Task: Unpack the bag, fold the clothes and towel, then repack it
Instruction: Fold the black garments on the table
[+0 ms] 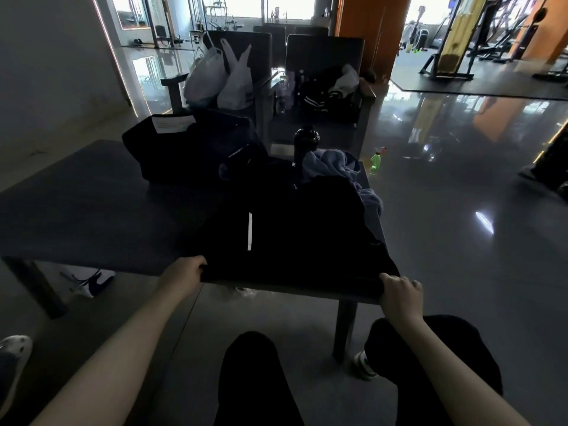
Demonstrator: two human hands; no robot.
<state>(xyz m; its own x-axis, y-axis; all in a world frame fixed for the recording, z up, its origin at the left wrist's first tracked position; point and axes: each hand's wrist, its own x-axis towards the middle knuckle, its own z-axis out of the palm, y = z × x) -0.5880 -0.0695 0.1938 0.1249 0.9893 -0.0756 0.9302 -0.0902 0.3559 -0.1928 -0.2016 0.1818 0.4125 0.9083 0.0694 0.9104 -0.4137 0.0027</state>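
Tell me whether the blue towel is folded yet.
No: the blue towel lies crumpled in a heap on the table, behind the black garment.

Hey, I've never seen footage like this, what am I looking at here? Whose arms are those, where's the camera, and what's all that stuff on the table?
There is no machine here. This is a single picture from a wide-angle camera worn on a person's head, looking forward and down, so the two bare arms are the wearer's own. The left hand and the right hand each grip the near edge of a black garment spread over a dark table. Behind it are a crumpled light blue towel, an upright black bottle and a dark bag with a white label.
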